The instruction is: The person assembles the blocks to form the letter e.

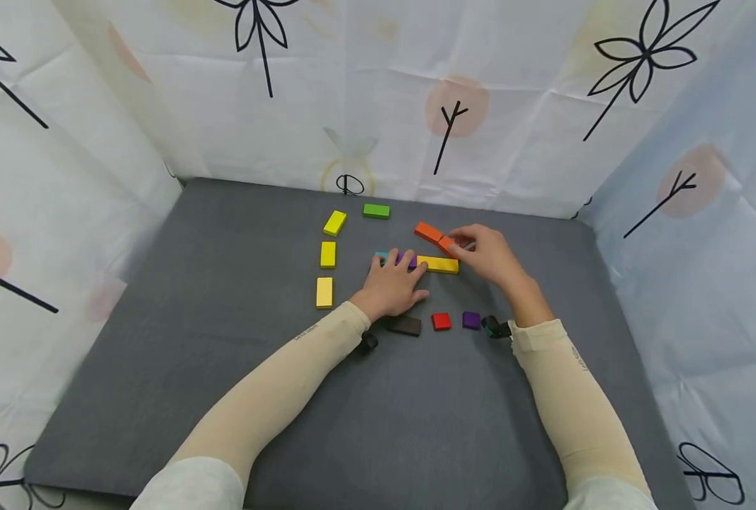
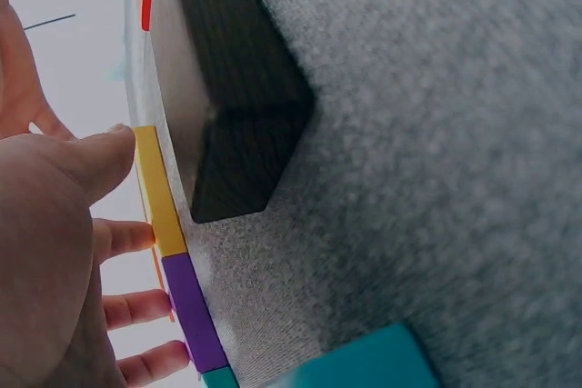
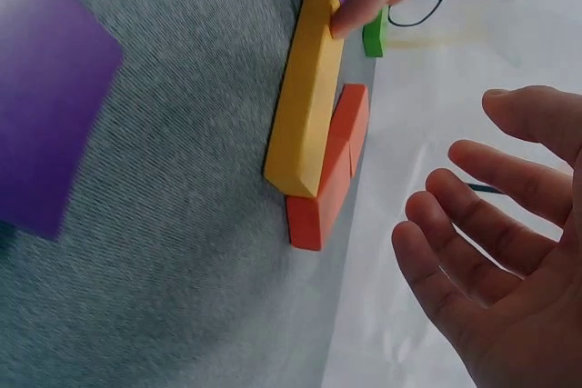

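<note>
Left hand (image 1: 390,287), fingers loose, touched long yellow rectangular wood-like block (image 1: 440,265); right hand (image 1: 489,256), empty, hung near grey bench's (image 1: 193,397) far edge. Block looked light, rigid, best pinched across long sides.

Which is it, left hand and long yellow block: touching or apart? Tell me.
Touching: the right wrist view shows a fingertip of the left hand on the long yellow block.
</note>
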Motion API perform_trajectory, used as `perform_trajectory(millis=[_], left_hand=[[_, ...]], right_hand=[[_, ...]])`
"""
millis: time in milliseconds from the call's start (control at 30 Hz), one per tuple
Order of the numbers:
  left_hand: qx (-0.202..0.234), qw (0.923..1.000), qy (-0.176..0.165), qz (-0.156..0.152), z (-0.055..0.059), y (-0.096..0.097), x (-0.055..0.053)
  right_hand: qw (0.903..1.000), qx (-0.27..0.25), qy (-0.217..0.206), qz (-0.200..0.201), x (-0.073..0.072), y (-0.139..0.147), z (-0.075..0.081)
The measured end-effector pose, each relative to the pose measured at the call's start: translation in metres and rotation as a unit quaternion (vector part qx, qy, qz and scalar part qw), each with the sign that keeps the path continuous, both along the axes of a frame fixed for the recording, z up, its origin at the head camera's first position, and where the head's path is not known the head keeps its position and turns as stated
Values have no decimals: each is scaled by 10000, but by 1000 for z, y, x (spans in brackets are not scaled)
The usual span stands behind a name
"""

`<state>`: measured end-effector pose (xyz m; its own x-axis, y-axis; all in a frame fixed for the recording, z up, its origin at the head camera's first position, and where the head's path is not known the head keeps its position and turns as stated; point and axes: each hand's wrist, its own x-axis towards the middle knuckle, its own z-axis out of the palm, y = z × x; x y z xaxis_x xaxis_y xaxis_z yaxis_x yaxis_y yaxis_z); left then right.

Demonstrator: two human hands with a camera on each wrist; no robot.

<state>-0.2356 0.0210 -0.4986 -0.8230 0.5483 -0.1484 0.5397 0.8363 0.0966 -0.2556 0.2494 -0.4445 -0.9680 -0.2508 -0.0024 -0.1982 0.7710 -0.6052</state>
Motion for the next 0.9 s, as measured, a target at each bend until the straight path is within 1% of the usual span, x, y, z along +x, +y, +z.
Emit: perform_trajectory(millis=[133, 233, 400, 533, 633, 700, 800, 900], left_hand=[[77, 10000, 14, -6, 0, 0, -3], [177, 9998, -47, 7, 2, -1, -6], [311, 9994, -118, 64, 8, -2, -11], [447, 9987, -243, 42, 10, -3, -15], [704, 9967, -397, -13, 11, -5, -17], [968, 9945, -404, -54, 12, -9, -20], [1367, 9903, -224, -88, 15, -18, -27], [1651, 9862, -25, -76, 18, -28, -37]], right_hand=[[10000, 21, -60, 11, 9, -3, -3], [9998, 50, -137, 109, 15, -6, -5], [9997, -13, -165, 175, 18, -10, -7], [9997, -69, -154, 169, 21, -11, -9], [9997, -41, -162, 202, 25, -11, -11], [9996, -7, -161, 248, 27, -12, -12], [9995, 33, -100, 311, 29, -14, -12], [9992, 104, -34, 378, 30, -17, -12]])
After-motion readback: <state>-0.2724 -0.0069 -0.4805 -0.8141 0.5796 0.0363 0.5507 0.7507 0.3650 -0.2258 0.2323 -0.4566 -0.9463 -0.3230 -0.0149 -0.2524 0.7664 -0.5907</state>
